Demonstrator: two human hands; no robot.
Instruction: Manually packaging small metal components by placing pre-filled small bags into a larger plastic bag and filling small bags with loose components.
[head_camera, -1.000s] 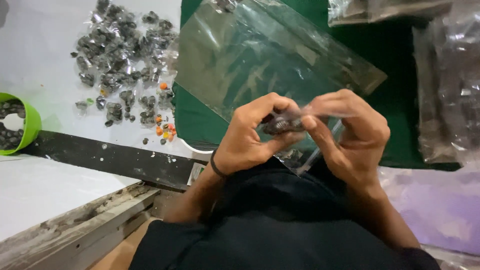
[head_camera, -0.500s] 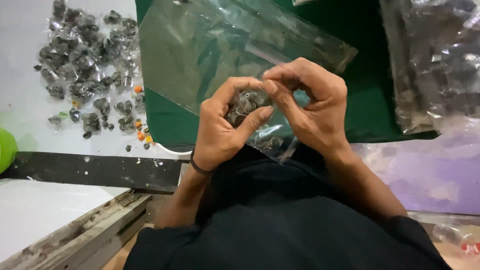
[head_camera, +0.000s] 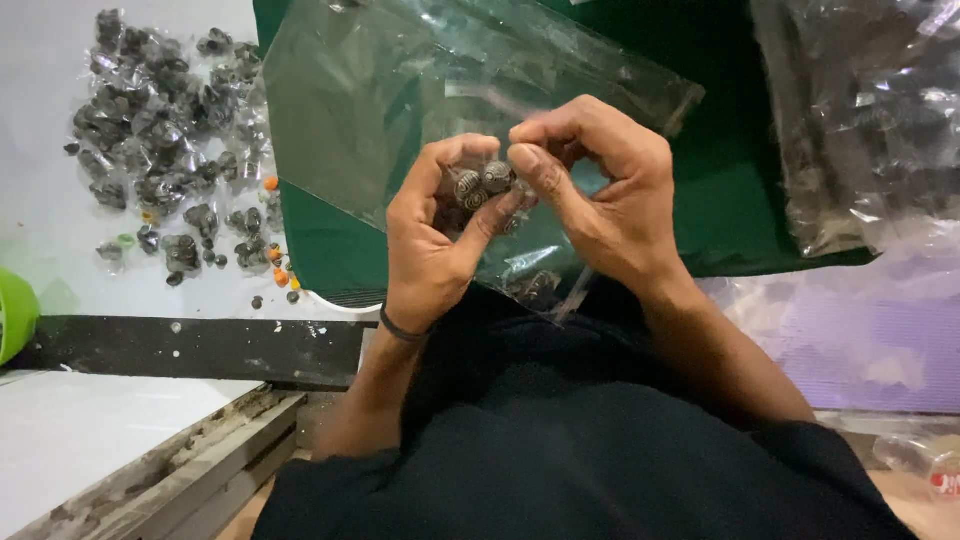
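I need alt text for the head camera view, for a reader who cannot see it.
Two bare hands, left hand and right hand, pinch small dark patterned beads together over a clear plastic bag on a green mat. A pile of small wrapped bead packets lies to the left on a white surface.

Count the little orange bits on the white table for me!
3 that I can see: one orange bit beside the dark pile, two lower down near its bottom edge. More may hide underneath.

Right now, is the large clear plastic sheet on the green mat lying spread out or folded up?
Spread out. The clear plastic sheet lies flat and wide over the green mat.
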